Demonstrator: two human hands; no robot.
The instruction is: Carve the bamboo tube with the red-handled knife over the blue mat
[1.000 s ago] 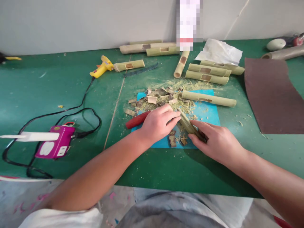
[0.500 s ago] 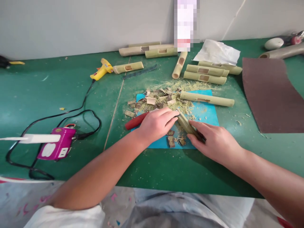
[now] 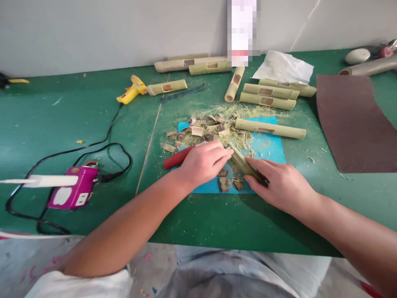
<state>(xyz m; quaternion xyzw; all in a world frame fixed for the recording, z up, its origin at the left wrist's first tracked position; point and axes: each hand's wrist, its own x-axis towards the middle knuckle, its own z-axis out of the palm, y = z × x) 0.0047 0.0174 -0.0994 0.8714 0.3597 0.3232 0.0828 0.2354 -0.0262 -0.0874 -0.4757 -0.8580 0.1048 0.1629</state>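
At the far left of a green workbench (image 3: 77, 111), a pink power strip (image 3: 72, 192) lies with its black cable looping back toward a yellow glue gun (image 3: 132, 90). Nearer the middle, a red-handled tool (image 3: 178, 157) rests partly on a blue cutting mat (image 3: 266, 147), its handle poking out from beneath the left hand (image 3: 203, 163), which is curled loosely over it with fingertips pressed against the far end of a short bamboo piece (image 3: 240, 159). That piece lies diagonally on the mat, amid a heap of shavings and offcuts (image 3: 201, 130). The right hand (image 3: 281, 186) clamps the near end of the bamboo, fingers closed down over it and pinning it to the mat. Done well, this step would seem to call for firm downward pressure from the right hand so the bamboo cannot roll, with the left fingertips kept clear of any cutting edge. Beyond lie a longer notched bamboo length (image 3: 269, 129) across the mat's upper edge, more notched tubes (image 3: 266, 96) and, at far right, a brown sheet (image 3: 353, 122).
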